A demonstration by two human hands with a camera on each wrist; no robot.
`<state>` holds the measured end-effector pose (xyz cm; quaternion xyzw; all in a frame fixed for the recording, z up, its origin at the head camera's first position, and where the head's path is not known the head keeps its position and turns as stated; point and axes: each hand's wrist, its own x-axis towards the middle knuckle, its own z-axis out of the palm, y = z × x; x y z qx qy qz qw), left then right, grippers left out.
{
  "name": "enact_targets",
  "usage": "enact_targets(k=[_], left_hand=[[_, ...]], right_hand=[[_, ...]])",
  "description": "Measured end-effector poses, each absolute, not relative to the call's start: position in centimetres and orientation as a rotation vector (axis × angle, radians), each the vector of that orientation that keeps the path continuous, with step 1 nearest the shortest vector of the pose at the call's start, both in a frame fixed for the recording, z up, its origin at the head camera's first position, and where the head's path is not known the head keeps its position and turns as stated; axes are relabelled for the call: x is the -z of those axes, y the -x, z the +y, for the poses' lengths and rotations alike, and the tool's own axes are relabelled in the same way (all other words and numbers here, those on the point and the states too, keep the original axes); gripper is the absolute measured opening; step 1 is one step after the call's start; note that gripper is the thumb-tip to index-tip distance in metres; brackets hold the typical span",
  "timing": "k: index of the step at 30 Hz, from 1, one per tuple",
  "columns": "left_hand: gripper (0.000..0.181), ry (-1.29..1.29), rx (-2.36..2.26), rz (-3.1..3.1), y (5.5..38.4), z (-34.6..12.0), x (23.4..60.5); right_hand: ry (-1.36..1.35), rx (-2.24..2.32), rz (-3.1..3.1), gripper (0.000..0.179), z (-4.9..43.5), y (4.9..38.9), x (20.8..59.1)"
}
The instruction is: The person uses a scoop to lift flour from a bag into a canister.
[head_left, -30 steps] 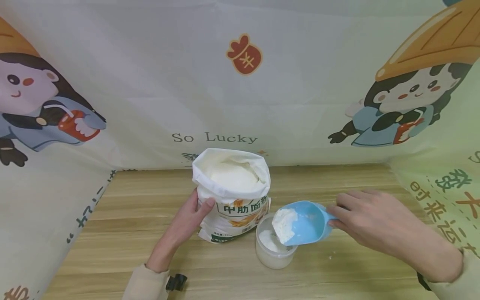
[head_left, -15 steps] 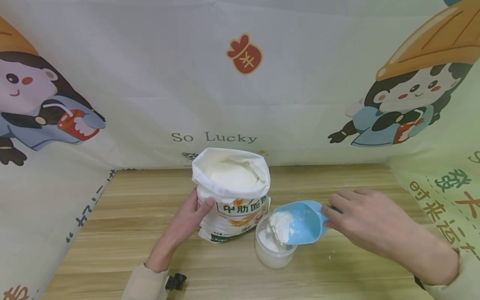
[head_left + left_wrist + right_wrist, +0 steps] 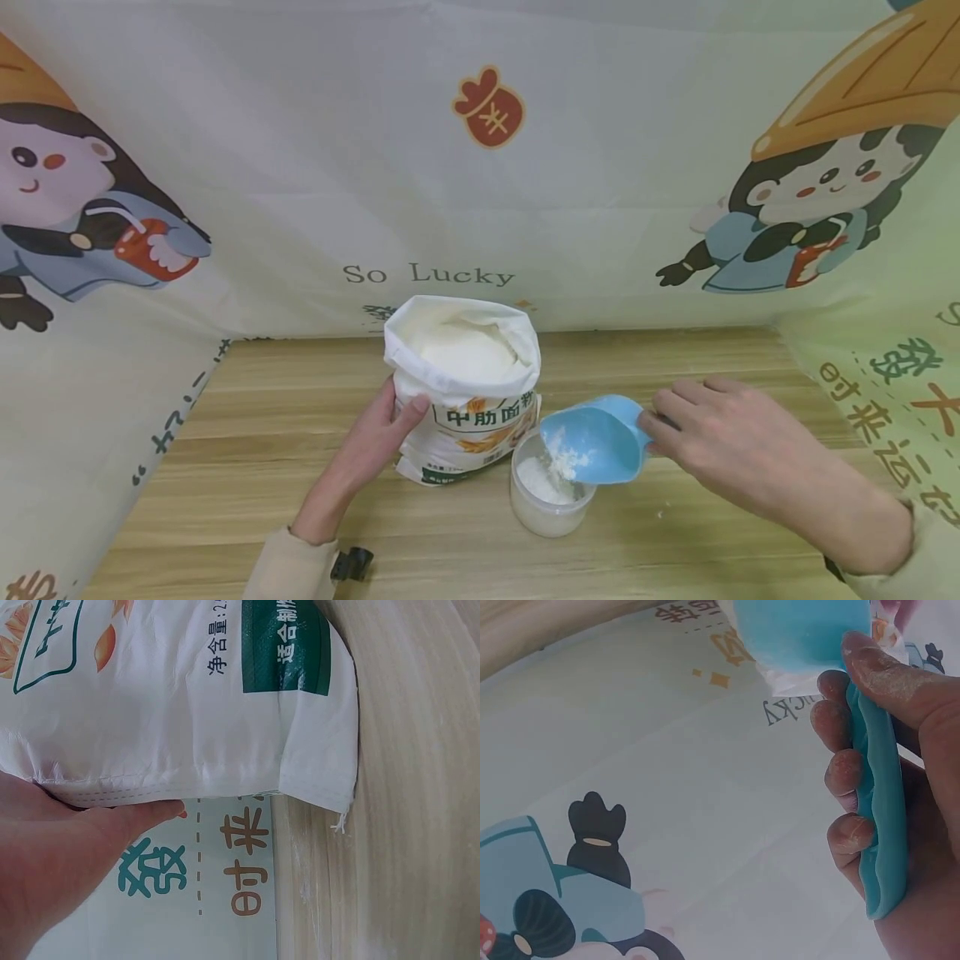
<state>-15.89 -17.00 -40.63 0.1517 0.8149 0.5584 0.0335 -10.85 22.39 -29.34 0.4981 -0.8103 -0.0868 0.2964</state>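
A: Right hand point(image 3: 738, 442) first?

B: Wrapped round the ridged handle point(image 3: 885, 810) of a light-blue scoop point(image 3: 607, 442). In the right wrist view, fingertips point(image 3: 849, 832) curled over one side and thumb laid near the base of the bowl, both dusty with white.

A: And the scoop, held where?

B: Tilted above a clear round tub point(image 3: 547, 522), lip over the right half of the opening. A patch of white powder point(image 3: 568, 462) near that lip. Touching the rim or apart from it: impossible to tell.

A: Inside the tub?

B: More of the same white stuff, lying below the rim.

A: Left hand point(image 3: 386, 429)?

B: Gripping the left side of a white bag point(image 3: 468, 392), thumb across the front, other fingers mostly hidden behind. In the left wrist view, pressed up against the stitched side seam.

A: The bag itself?

B: Upright on the wood-grain worktop point(image 3: 660, 567), mouth folded outward, plenty of white powder visible inside. Dark green characters and an orange print on the front. Tub just beside its lower right, nearer the camera.

A: Round about?

B: A few pale specks point(image 3: 660, 514) right of the tub. Light sleeves point(image 3: 292, 567) on both arms, with a small black piece point(image 3: 352, 564) beside the left cuff. At the back, a pale backdrop point(image 3: 637, 167) with cartoon figures point(image 3: 817, 192) in orange hats, a red pouch point(image 3: 489, 110) and the lettering "So Lucky" point(image 3: 430, 275).
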Motion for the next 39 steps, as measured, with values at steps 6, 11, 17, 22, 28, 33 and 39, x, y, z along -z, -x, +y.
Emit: enact_targets(k=[6, 11, 17, 22, 28, 33, 39], left_hand=[[0.076, -0.472, -1.722, 2.5, 15.9, -17.0, 40.6], [0.074, -0.466, -1.723, 2.498, 15.9, -17.0, 40.6], [0.072, -0.466, -1.714, 2.505, 15.9, -17.1, 40.6], [0.072, -0.452, -1.717, 2.501, 15.9, -17.1, 40.7], [0.072, -0.454, -1.722, 2.499, 15.9, -17.1, 40.7], [0.072, -0.45, -1.724, 2.491, 15.9, -17.1, 40.6], [0.078, -0.415, -1.723, 2.523, 15.9, -17.0, 40.6]], right_hand=[[-1.312, 0.23, -2.138, 0.068, 22.4, 10.8, 29.4], [-1.3, 0.223, -2.15, 0.068, 22.6, 10.8, 29.7], [-1.278, 0.155, -2.165, 0.064, 23.1, 11.1, 30.5], [-1.245, 0.046, -2.207, 0.062, 24.2, 11.3, 30.9], [-1.148, -0.037, -2.345, 0.061, 26.0, 11.2, 30.6], [-1.053, -0.039, -2.467, 0.062, 27.4, 11.0, 30.2], [-0.974, -0.074, -2.56, 0.039, 28.0, 11.2, 29.9]])
